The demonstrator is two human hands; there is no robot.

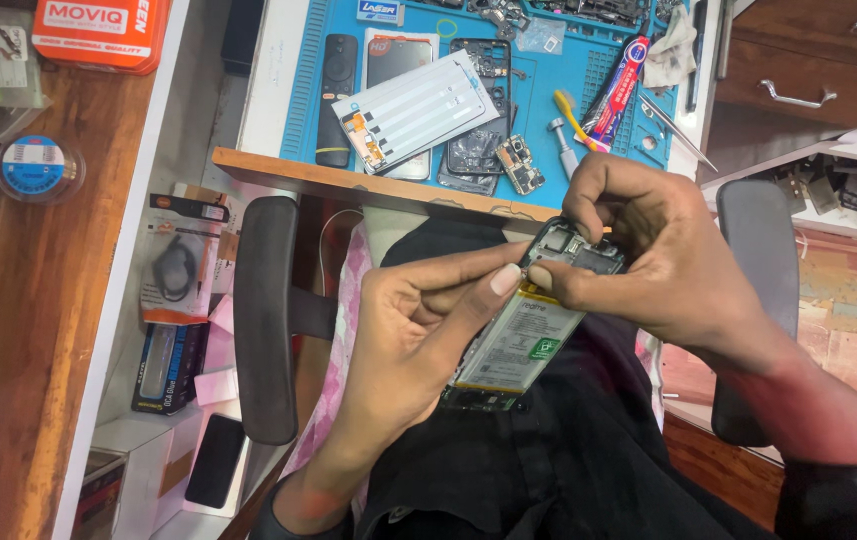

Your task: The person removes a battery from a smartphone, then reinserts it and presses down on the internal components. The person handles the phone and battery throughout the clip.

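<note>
The opened phone (529, 330) is held over the lap, long axis slanting up toward the worktop (369, 185). Its upper end is pinched by both the left hand (419, 320) and the right hand (649, 260), the right nearer.

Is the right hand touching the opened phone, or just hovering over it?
Touching. The head view shows the right hand with its fingers curled over the top end of the opened phone and its thumb pressed on the edge; the left hand holds the phone too.
</note>
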